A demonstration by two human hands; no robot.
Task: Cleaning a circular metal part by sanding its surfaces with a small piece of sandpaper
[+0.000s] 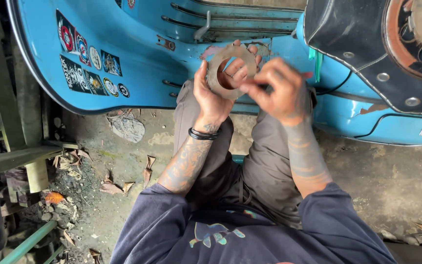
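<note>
A flat grey-brown ring (219, 64), worn and dull, is held up in front of me above my knees. My left hand (213, 93) grips the ring from below, fingers through and around its hole. My right hand (275, 90) is blurred with motion and pinches the ring's right edge with its fingertips. I sit low, my grey-trousered legs (262, 161) bent under both forearms, a black band on the left wrist.
A light blue scooter body (137, 44) with several stickers spans the top, its black seat (367, 44) at the upper right. Dirt floor (123, 161) with dry leaves and rubble lies at the left, beside green wooden beams (23, 156).
</note>
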